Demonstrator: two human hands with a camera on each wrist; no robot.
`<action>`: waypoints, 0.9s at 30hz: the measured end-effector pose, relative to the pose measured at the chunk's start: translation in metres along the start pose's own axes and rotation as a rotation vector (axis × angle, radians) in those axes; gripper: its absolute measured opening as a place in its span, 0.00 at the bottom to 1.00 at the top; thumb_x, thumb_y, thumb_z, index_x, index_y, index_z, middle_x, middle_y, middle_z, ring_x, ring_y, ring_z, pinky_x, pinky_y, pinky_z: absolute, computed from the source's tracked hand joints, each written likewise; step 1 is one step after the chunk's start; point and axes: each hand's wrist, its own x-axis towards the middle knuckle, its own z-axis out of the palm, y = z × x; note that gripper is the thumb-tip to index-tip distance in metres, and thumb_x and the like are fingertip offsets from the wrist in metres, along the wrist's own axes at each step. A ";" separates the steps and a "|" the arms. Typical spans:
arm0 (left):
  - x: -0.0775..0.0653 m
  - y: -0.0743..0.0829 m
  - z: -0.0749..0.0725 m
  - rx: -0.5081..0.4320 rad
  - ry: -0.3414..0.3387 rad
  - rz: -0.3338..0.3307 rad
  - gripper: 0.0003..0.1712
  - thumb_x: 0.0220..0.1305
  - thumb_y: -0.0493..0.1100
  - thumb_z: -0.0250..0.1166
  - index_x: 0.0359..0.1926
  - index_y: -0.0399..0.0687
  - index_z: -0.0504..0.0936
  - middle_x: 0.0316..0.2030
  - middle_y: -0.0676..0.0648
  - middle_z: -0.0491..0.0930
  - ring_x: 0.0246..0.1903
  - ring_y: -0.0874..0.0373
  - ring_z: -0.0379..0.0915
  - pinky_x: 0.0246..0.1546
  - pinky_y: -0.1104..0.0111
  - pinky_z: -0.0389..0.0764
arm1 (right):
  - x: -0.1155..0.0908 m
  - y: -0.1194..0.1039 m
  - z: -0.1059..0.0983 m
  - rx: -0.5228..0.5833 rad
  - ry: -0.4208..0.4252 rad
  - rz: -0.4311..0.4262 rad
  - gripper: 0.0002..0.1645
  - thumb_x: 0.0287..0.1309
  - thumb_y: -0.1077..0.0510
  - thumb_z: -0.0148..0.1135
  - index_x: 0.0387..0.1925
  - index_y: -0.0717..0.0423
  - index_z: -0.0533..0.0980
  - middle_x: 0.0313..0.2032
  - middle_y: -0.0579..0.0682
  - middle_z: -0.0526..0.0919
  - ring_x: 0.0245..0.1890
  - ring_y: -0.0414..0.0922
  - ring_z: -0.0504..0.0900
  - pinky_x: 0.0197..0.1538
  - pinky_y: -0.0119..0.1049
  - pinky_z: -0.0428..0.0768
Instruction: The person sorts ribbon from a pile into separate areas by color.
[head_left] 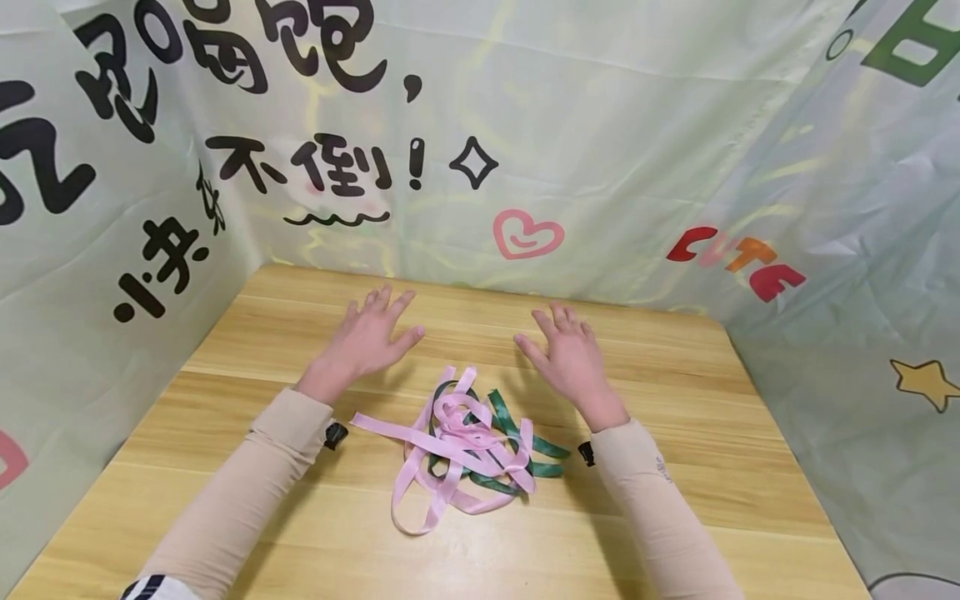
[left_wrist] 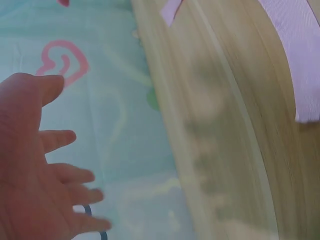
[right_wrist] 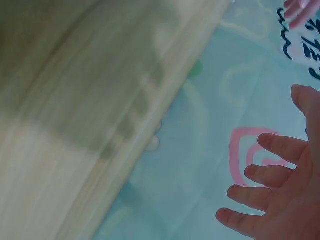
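A loose tangle of pink ribbon [head_left: 450, 450] and dark green ribbon [head_left: 504, 412] lies on the wooden table, between the two forearms. My left hand [head_left: 366, 340] is beyond the tangle to its left, palm down with fingers spread, holding nothing. On the other side, my right hand [head_left: 567, 357] is likewise spread and free of any object. In the left wrist view the left hand [left_wrist: 40, 165] shows spread fingers, with a flat pink ribbon end [left_wrist: 300, 60] at the upper right. The right wrist view shows the right hand [right_wrist: 280, 175] with fingers apart, away from the ribbons.
The wooden table [head_left: 300, 500] meets a printed cloth backdrop [head_left: 622, 150] at its back and sides. Dark lettering and a pink heart [head_left: 528, 235] are printed on the cloth. Small black devices [head_left: 335, 434] sit at both wrists.
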 end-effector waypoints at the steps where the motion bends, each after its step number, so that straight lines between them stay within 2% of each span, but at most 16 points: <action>1: -0.001 0.001 0.001 -0.023 -0.010 0.009 0.44 0.79 0.66 0.51 0.85 0.52 0.52 0.80 0.27 0.52 0.79 0.27 0.49 0.77 0.32 0.49 | -0.001 -0.003 0.001 0.006 0.001 -0.010 0.43 0.75 0.32 0.53 0.76 0.56 0.68 0.76 0.67 0.66 0.78 0.67 0.63 0.75 0.68 0.63; 4: -0.004 0.007 0.003 -0.086 -0.036 0.050 0.43 0.79 0.63 0.55 0.83 0.48 0.55 0.76 0.29 0.64 0.73 0.31 0.65 0.75 0.40 0.63 | -0.003 -0.011 0.006 0.020 -0.011 -0.042 0.42 0.74 0.32 0.56 0.74 0.57 0.71 0.74 0.66 0.70 0.75 0.66 0.67 0.73 0.66 0.67; 6: -0.006 0.012 0.006 -0.127 -0.067 0.075 0.41 0.79 0.60 0.56 0.81 0.45 0.60 0.64 0.29 0.78 0.60 0.35 0.80 0.71 0.45 0.72 | -0.005 -0.017 0.010 0.036 -0.024 -0.060 0.41 0.74 0.33 0.57 0.73 0.57 0.72 0.72 0.65 0.74 0.74 0.66 0.71 0.72 0.67 0.69; 7: -0.006 0.014 0.008 -0.139 -0.077 0.090 0.39 0.79 0.58 0.57 0.80 0.43 0.63 0.61 0.30 0.81 0.52 0.38 0.84 0.70 0.46 0.74 | -0.006 -0.019 0.012 0.041 -0.032 -0.069 0.41 0.74 0.33 0.57 0.73 0.57 0.72 0.70 0.64 0.76 0.72 0.65 0.72 0.71 0.66 0.70; 9: -0.008 0.019 0.011 -0.150 -0.085 0.124 0.35 0.79 0.55 0.58 0.75 0.39 0.70 0.55 0.32 0.85 0.45 0.40 0.86 0.65 0.48 0.79 | -0.007 -0.025 0.015 0.044 -0.046 -0.091 0.40 0.73 0.33 0.57 0.72 0.57 0.74 0.67 0.61 0.80 0.70 0.64 0.76 0.69 0.66 0.72; 11: -0.010 0.025 0.014 -0.167 -0.100 0.142 0.31 0.78 0.54 0.60 0.71 0.38 0.75 0.51 0.34 0.87 0.42 0.43 0.86 0.61 0.50 0.82 | -0.009 -0.031 0.019 0.053 -0.055 -0.111 0.38 0.73 0.34 0.58 0.70 0.57 0.76 0.62 0.59 0.84 0.67 0.63 0.78 0.67 0.65 0.74; 13: -0.013 0.030 0.015 -0.164 -0.101 0.165 0.28 0.77 0.53 0.61 0.66 0.37 0.80 0.56 0.37 0.87 0.49 0.46 0.86 0.57 0.51 0.84 | -0.011 -0.035 0.023 0.049 -0.057 -0.139 0.36 0.73 0.35 0.59 0.67 0.57 0.79 0.57 0.57 0.88 0.64 0.62 0.81 0.65 0.64 0.77; 14: -0.014 0.033 0.016 -0.162 -0.105 0.177 0.27 0.77 0.53 0.62 0.64 0.37 0.82 0.53 0.38 0.88 0.49 0.46 0.87 0.54 0.53 0.85 | -0.012 -0.037 0.025 0.047 -0.057 -0.153 0.35 0.73 0.35 0.60 0.65 0.57 0.80 0.56 0.57 0.89 0.63 0.62 0.81 0.64 0.64 0.78; 18: -0.018 0.040 0.019 -0.156 -0.136 0.214 0.21 0.74 0.51 0.65 0.56 0.41 0.86 0.40 0.45 0.89 0.36 0.56 0.83 0.42 0.61 0.84 | -0.016 -0.045 0.033 0.023 -0.045 -0.219 0.29 0.72 0.39 0.63 0.59 0.57 0.84 0.50 0.56 0.91 0.58 0.59 0.84 0.59 0.62 0.80; 24: -0.023 0.046 0.026 -0.188 -0.168 0.279 0.15 0.70 0.48 0.68 0.50 0.44 0.89 0.23 0.54 0.77 0.21 0.64 0.66 0.26 0.70 0.69 | -0.023 -0.054 0.042 0.013 -0.038 -0.313 0.22 0.70 0.43 0.67 0.51 0.57 0.86 0.45 0.55 0.92 0.54 0.58 0.85 0.57 0.62 0.81; 27: -0.026 0.049 0.030 -0.183 -0.177 0.293 0.11 0.71 0.49 0.67 0.45 0.48 0.89 0.19 0.56 0.73 0.18 0.66 0.63 0.23 0.70 0.66 | -0.026 -0.058 0.046 0.014 -0.048 -0.338 0.20 0.69 0.44 0.68 0.46 0.56 0.87 0.41 0.54 0.91 0.53 0.57 0.85 0.57 0.60 0.81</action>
